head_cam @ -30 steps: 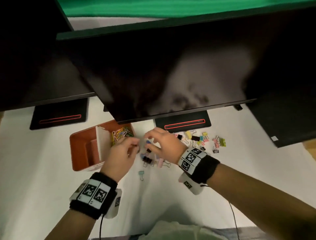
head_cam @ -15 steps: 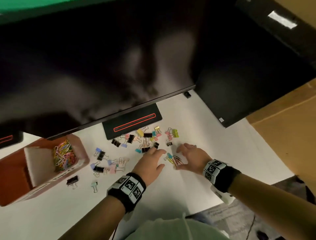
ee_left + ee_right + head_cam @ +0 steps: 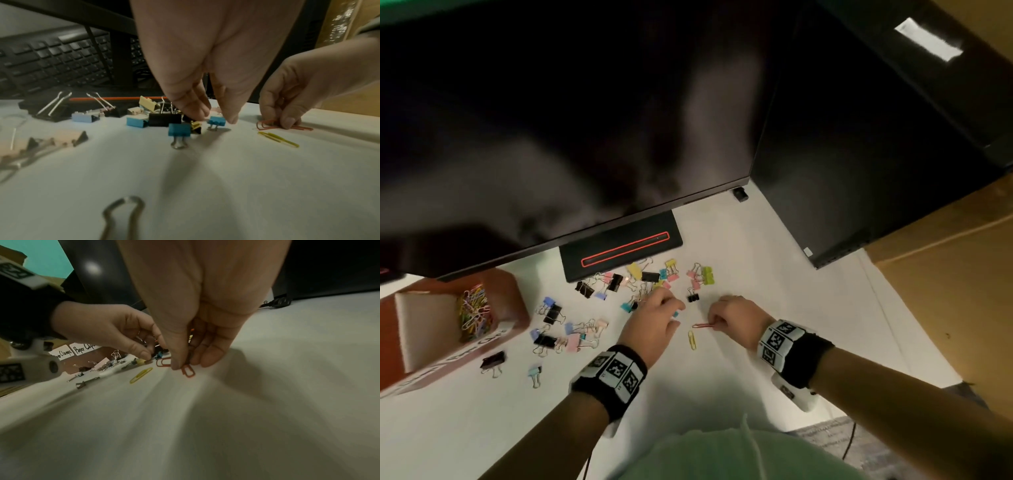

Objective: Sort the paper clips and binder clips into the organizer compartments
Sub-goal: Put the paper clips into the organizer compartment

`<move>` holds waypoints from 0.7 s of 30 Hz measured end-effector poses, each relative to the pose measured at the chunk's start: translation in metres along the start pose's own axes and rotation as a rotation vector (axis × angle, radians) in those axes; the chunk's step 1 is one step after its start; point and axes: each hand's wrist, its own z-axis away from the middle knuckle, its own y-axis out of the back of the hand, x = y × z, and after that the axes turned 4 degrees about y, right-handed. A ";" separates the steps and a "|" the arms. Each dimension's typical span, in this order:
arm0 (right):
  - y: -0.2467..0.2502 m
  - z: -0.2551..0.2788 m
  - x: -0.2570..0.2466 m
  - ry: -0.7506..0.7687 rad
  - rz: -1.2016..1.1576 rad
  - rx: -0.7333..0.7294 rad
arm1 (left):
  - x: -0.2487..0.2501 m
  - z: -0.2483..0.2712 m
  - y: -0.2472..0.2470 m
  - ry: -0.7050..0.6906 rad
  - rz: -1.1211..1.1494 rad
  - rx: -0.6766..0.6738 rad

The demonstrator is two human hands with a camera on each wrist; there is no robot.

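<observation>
— What is gripped, and where does it lie?

— Red paper clips point(image 3: 703, 325) of thin coated wire, bent in long loops, are pinched flat against the white tabletop point(image 3: 774, 281) between thumb and fingertips of the right hand point(image 3: 736, 317). Two red loops are made out in the right wrist view point(image 3: 188, 370); one sticks out toward the left hand, the other lies under the fingertips. The hand is clenched on them.

— And the left hand point(image 3: 654, 323)?

— Its fingers are curled down onto a small blue binder clip point(image 3: 216, 121), a folded metal wedge with wire handles. Contact is seen at the thumb and fingertips; whether the clip is truly pinched cannot be told. A second blue binder clip point(image 3: 179, 131) stands just in front of the fingers, handles toward the wrist, untouched.

— What lies beside these?

— One yellow paper clip point(image 3: 692, 340), smooth and narrow, lies between the two hands, nearer the front edge, apart from both.

— Farther out?

— A scatter of binder clips point(image 3: 647, 277) in black, pink, yellow, blue and green is spread before the monitor base point(image 3: 619, 246), with more toward the left point(image 3: 558, 329); the total is too tangled to be counted. Near the left edge a brown organizer point(image 3: 513, 308) is set, one compartment heaped with coloured paper clips point(image 3: 472, 313). Two handwritten white labels point(image 3: 74, 350) are stuck to its front wall.
</observation>
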 end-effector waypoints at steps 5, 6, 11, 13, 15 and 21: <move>0.006 -0.002 0.005 0.056 -0.026 -0.019 | 0.016 0.006 -0.010 -0.085 -0.022 -0.201; 0.007 -0.002 0.006 0.065 -0.036 -0.019 | 0.019 0.005 -0.013 -0.070 -0.027 -0.225; 0.015 0.002 0.023 0.078 -0.069 0.056 | 0.029 0.001 -0.020 0.060 0.047 -0.174; 0.019 0.005 0.032 0.078 -0.062 0.104 | 0.028 0.000 -0.021 0.024 0.029 -0.163; 0.021 0.010 0.040 0.083 -0.038 0.128 | 0.026 0.000 -0.022 -0.026 -0.008 -0.175; 0.018 0.024 0.055 0.106 0.006 0.173 | 0.030 0.000 -0.023 -0.144 -0.073 -0.201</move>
